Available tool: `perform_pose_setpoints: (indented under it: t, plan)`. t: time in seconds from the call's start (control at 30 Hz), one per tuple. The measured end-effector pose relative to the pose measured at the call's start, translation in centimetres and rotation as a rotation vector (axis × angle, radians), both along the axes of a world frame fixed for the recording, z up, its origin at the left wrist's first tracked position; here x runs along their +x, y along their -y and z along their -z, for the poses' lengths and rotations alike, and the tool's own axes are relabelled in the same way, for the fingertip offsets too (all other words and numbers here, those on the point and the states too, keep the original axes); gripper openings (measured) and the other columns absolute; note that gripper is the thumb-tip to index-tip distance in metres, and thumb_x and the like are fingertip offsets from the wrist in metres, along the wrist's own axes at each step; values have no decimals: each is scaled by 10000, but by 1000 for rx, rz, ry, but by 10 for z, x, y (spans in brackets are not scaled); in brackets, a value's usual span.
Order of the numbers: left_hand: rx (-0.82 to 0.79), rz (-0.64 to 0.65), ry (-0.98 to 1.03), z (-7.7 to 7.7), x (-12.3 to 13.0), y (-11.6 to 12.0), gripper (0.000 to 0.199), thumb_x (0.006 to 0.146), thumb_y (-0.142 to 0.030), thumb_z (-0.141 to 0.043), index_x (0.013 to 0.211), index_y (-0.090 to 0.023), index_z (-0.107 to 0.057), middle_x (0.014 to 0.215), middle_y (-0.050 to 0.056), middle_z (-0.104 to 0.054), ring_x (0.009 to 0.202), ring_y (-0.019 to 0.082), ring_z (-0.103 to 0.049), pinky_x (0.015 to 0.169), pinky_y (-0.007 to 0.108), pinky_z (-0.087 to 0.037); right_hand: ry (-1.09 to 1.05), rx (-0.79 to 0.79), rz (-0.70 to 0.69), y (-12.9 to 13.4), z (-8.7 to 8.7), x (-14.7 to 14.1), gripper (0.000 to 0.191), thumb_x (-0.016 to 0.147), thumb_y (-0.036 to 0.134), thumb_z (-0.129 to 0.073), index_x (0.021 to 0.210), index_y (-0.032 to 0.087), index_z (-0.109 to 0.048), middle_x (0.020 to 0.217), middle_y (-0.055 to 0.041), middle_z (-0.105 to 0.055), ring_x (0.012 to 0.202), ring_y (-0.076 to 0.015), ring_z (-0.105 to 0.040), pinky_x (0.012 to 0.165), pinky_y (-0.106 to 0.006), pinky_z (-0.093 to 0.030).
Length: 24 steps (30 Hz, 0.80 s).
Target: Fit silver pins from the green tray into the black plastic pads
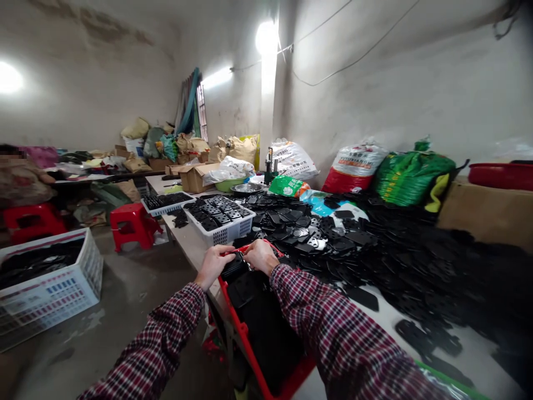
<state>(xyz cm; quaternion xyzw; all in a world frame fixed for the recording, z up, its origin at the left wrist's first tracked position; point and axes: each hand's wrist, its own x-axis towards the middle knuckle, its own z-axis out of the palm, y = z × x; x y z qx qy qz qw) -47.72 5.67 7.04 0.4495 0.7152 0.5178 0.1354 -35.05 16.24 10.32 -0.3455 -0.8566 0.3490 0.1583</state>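
Head view: left hand (pixel 213 265) and right hand (pixel 260 256) pinching black perforated plates (pixel 234 268) above red crate rim (pixel 244 339); a loose grip could drop them.

- The room is being lit by a glaring lamp (pixel 9 78) on the left wall, a bright lamp (pixel 266 38) high on the pillar (pixel 268 111) and a tube light (pixel 216 78) beside the window (pixel 202 111).
- Pale walls (pixel 358 83) are being washed out around each glare.
- Soft, dim shadow is being cast across the concrete floor (pixel 125 278).
- Detail is being lost in the black plates (pixel 437 266) towards the right edge of the tabletop (pixel 187 244).
- Plaid sleeves (pixel 350 339) are being stretched by wide-angle distortion along the bottom edge.
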Motion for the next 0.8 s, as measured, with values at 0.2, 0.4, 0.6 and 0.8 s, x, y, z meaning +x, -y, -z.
perform_pose_setpoints:
  t: [0.2,0.4,0.6,0.8]
  plan:
    - [55,-100,-25,6,5,-2,257,902,-334,-593,1091,-165,-632,1163,82,-643,1030,231,-622,892,462,-508,-29,30,-22,2,-7,11,166,774,248,-654,844,171,-784,664,-64,-713,664,-176,-663,579,-219,-448]
    - [100,-151,-13,3,10,-8,305,912,-356,-572,1157,-179,-609,1239,95,-612,1093,248,-597,938,493,-478,-99,63,-47,0,-15,32,262,782,213,-593,969,202,-775,805,-44,-741,682,-157,-660,595,-217,-453]
    - [97,-128,-19,-1,18,-15,335,905,-341,-585,1206,-194,-588,1312,101,-568,1152,266,-564,967,514,-457,-127,86,-93,1,-11,54,256,780,210,-594,951,257,-779,859,0,-745,725,-148,-657,634,-210,-459]
    - [138,-155,21,2,19,-14,332,909,-339,-580,1205,-190,-581,1265,98,-588,1069,245,-603,898,475,-508,-118,78,-53,2,-9,74,259,758,205,-612,957,238,-775,842,-3,-745,655,-151,-647,608,-227,-459]
